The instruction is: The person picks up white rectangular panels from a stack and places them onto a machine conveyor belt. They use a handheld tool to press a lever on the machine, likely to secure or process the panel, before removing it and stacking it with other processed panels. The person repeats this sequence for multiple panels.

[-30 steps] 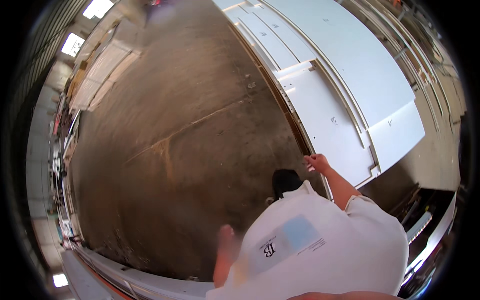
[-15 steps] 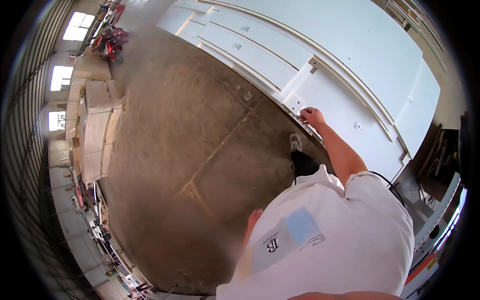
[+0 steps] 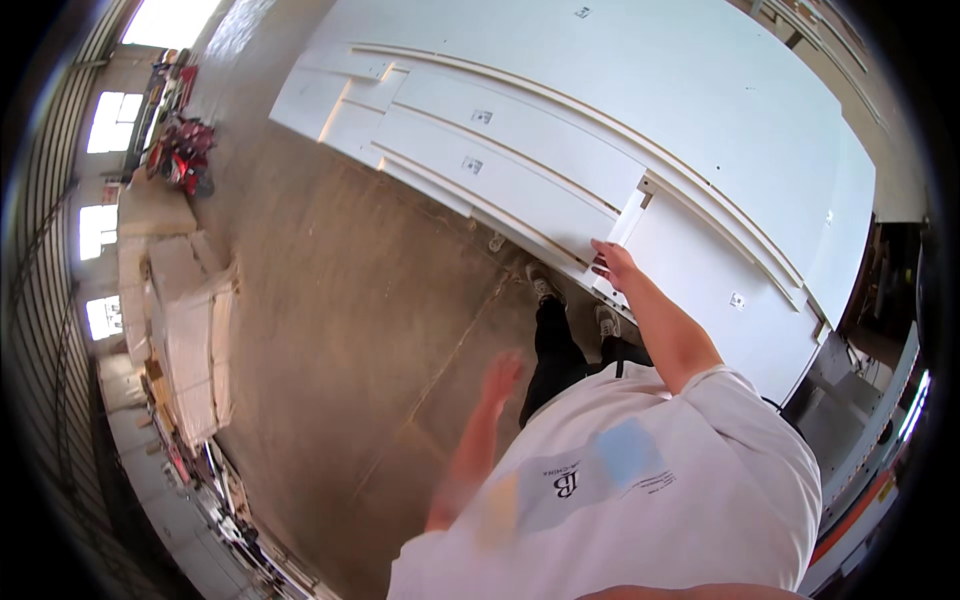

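Right hand (image 3: 613, 265) at white panels (image 3: 640, 95)

Nearest: white shirt (image 3: 690, 500). Left hand (image 3: 503, 376) blurred above floor (image 3: 320, 300); cannot tell its state. Right hand uncurled, fingers parted, at panels' near edge; contact unclear. Panels lie layered, ahead and rightward. Far left: wrapped stack (image 3: 185, 320), then red motorbike (image 3: 187, 168).

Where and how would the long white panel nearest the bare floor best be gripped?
Probably by its long edge facing the floor, coming from that side: the panel lies flat, its broad face offers little to pinch, and that edge looks exposed and raised. The end beside the right hand seems the handiest starting point.
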`<state>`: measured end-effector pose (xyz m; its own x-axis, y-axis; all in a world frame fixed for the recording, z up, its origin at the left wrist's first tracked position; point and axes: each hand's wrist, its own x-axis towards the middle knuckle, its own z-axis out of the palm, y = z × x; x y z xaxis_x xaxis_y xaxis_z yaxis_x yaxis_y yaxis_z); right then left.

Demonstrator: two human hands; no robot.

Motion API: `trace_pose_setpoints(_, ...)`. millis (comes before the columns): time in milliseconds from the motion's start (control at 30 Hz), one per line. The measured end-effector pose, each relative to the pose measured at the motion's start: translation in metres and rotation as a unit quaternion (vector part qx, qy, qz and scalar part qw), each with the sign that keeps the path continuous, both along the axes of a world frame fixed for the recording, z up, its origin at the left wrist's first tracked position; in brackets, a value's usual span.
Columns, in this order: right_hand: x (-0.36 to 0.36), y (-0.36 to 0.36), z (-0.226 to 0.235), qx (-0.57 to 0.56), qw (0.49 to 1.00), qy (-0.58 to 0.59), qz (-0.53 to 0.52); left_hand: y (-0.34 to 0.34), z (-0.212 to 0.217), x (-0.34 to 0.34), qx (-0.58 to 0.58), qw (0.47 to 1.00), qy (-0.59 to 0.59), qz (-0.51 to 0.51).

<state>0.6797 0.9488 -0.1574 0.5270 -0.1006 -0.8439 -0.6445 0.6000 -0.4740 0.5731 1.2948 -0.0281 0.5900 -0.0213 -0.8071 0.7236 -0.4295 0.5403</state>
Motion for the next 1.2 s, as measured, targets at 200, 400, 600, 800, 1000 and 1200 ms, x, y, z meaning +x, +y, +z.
trace_pose_setpoints(200,-0.004,0.006,0.102,-0.178,0.978,-0.046,0.102,-0.051,-0.027,0.215,-0.214,0.967,-0.059,0.125)
trace_pose_setpoints(400,-0.002,0.017,0.169,-0.350,0.924,-0.055,0.141,-0.070,-0.050,0.338,-0.356,0.890,-0.020,0.284)
trace_pose_setpoints(600,-0.006,-0.015,0.181,-0.376,0.917,-0.034,0.131,-0.106,-0.023,0.340,-0.353,0.901,0.031,0.251)
trace_pose_setpoints(800,0.027,-0.063,0.129,-0.354,0.925,-0.005,0.136,-0.138,-0.075,0.390,-0.293,0.946,0.026,0.138)
trace_pose_setpoints(1000,0.049,-0.095,0.035,-0.465,0.870,0.043,0.161,-0.120,-0.056,0.366,-0.134,0.983,-0.043,-0.116)
trace_pose_setpoints(1200,0.072,-0.085,-0.002,-0.396,0.906,0.134,0.064,-0.050,-0.060,0.281,-0.124,0.986,0.064,-0.091)
